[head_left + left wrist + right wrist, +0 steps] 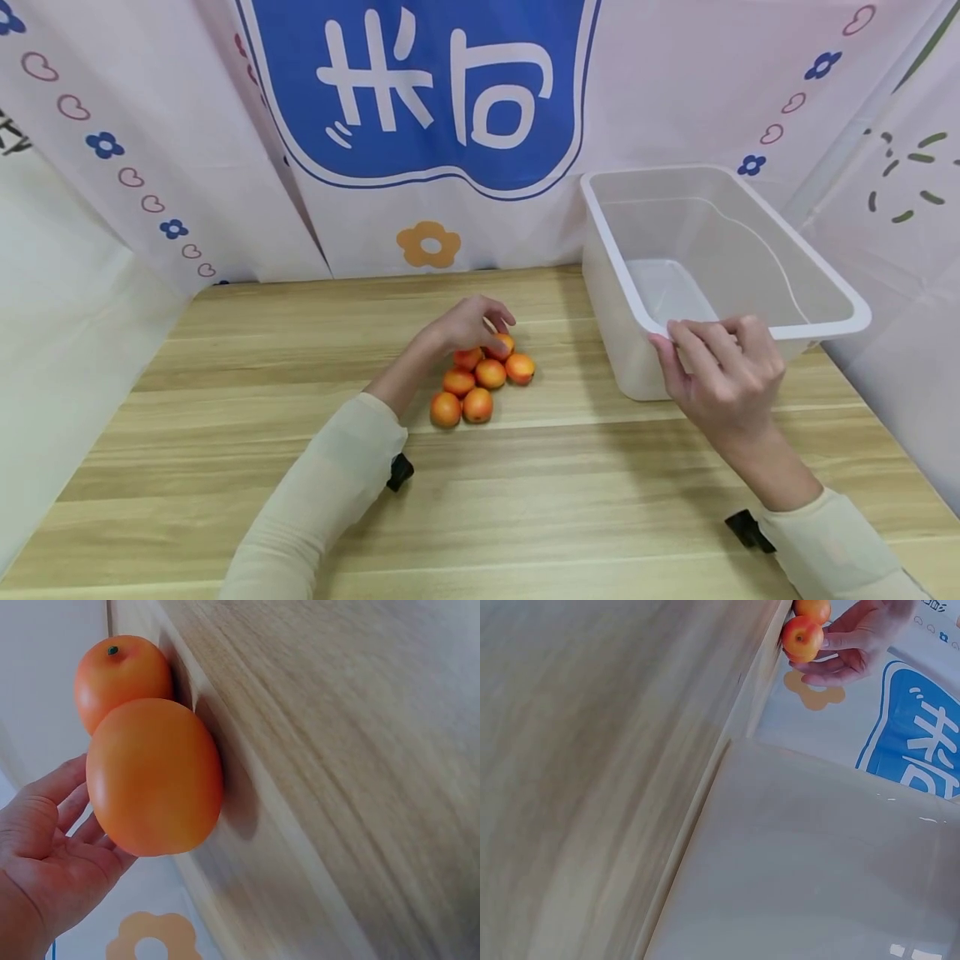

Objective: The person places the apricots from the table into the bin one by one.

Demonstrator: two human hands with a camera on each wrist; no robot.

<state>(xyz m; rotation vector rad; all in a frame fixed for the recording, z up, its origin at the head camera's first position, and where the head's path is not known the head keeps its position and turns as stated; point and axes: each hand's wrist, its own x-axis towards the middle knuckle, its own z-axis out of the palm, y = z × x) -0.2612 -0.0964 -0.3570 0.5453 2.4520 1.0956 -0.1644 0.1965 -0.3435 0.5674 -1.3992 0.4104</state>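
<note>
Several orange-red fruits (491, 374) lie in a tight cluster mid-table. My left hand (471, 323) reaches over the far side of the cluster. Its thumb lies against the farthest fruit (504, 344), and the fingers are bent loosely and spread beside it. In the left wrist view, two fruits, the nearer one (154, 776) large in front, hide part of that hand. At the right, my right hand (723, 375) grips the near corner of a white plastic bin (611, 292), fingers over the rim and thumb outside. The right wrist view shows the bin's wall (802, 855) but not the gripping hand.
The wooden table (525, 508) ends at a white printed cloth backdrop (517, 233) with a blue sign and flowers. The bin stands near the back right, its inner floor visible. Black straps (750, 532) show at both sleeves.
</note>
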